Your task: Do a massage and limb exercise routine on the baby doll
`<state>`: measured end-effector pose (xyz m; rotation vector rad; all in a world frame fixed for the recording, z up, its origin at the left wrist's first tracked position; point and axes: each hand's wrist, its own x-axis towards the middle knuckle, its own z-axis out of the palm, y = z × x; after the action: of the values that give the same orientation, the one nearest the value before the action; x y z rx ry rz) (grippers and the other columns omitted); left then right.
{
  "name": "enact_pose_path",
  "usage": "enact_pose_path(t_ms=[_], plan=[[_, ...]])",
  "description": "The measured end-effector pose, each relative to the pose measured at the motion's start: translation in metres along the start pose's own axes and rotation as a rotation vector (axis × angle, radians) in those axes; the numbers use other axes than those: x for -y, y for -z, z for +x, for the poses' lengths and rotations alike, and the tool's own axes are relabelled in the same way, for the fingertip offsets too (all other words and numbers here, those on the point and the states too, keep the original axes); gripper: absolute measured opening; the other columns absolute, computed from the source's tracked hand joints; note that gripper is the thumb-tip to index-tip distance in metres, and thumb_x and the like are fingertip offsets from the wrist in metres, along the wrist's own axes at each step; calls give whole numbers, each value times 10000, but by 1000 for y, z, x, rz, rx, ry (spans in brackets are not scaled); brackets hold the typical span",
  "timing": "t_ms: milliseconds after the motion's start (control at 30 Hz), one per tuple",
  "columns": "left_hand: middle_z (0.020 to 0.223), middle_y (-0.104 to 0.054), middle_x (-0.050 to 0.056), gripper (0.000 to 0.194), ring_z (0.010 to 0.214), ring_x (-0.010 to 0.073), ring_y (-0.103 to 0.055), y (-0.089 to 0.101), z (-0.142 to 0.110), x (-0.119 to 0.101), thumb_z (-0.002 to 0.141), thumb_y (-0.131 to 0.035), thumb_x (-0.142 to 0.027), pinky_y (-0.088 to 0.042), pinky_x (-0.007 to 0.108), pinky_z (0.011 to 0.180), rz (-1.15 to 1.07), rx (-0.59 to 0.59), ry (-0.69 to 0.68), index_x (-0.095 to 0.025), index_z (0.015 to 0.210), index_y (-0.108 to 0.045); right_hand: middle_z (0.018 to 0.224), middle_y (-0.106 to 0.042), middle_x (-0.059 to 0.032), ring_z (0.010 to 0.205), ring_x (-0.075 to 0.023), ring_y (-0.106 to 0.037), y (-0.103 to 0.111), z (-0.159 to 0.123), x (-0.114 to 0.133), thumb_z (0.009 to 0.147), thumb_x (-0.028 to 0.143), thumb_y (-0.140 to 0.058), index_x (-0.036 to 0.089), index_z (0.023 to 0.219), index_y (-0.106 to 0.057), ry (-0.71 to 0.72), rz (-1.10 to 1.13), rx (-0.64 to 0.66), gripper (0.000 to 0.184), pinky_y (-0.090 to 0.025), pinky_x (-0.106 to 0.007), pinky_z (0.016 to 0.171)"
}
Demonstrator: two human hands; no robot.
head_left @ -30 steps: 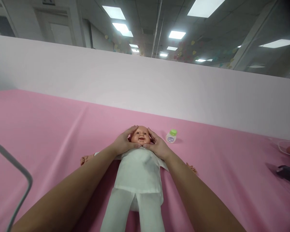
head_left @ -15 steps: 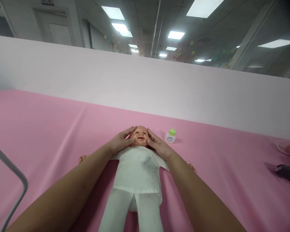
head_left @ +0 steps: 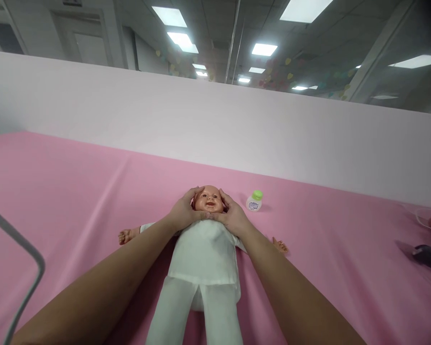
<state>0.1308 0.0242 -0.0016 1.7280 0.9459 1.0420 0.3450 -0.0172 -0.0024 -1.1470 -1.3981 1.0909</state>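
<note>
A baby doll (head_left: 204, 254) in white clothes lies on its back on the pink sheet (head_left: 75, 201), head away from me. My left hand (head_left: 182, 211) cups the left side of the doll's head (head_left: 209, 200), fingers curved round the temple and thumb under the chin. My right hand (head_left: 232, 213) cups the other side the same way, thumb tips meeting below the chin. The doll's small arms stick out to both sides from under my forearms.
A small white bottle with a green cap (head_left: 255, 201) stands just right of the doll's head. A pale pink backdrop wall (head_left: 215, 124) rises behind. A dark object (head_left: 429, 254) and a clear bowl (head_left: 429, 220) sit at the right edge; a grey cable (head_left: 17, 249) loops at left.
Both thumbs slid up the doll's cheeks half a second ago and have come back down to meet under the chin. The doll has stayed in place.
</note>
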Motion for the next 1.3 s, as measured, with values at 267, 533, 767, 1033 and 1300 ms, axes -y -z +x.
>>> enact_pose_path(t_ms=[267,533,767,1033,1300], plan=[[1662,-405,91,939,1472,383,-444,13,3,-6,632,-951,-414,-423,531,1179,-30,73,-22,-321,1487,-574,1643,-436,-35,1451,-281,-502,18,-4,5,752,382,-901,354,1618,-308,-23,62,152,1049,-420,-484,1210],[1620,-481,105,875,1479,389,-443,27,0,-10,719,-909,-474,-391,571,1187,-279,263,20,-322,1507,-559,1692,-337,31,1490,-230,-452,34,-2,-5,878,543,-774,420,1588,-335,-69,150,279,844,-345,-460,1249],[1574,-543,87,756,1466,367,-469,22,-1,-15,817,-831,-483,-383,544,1206,-308,252,21,-308,1503,-566,1677,-373,34,1474,-224,-477,30,-2,-7,928,615,-674,423,1591,-336,-90,177,252,769,-358,-461,1246],[1637,-439,138,1130,1455,389,-474,4,-4,-7,640,-949,-484,-448,509,1171,-91,75,-20,-270,1602,-397,1661,-399,-78,1494,-303,-441,8,-6,8,729,526,-898,336,1634,-288,-15,-49,74,1108,-377,-495,1231],[1603,-476,162,1201,1445,424,-474,2,-3,-1,599,-947,-533,-468,528,1136,54,-26,28,-257,1612,-363,1618,-466,-88,1421,-292,-530,3,-1,1,683,463,-934,321,1613,-341,14,-53,27,1112,-439,-476,1186]])
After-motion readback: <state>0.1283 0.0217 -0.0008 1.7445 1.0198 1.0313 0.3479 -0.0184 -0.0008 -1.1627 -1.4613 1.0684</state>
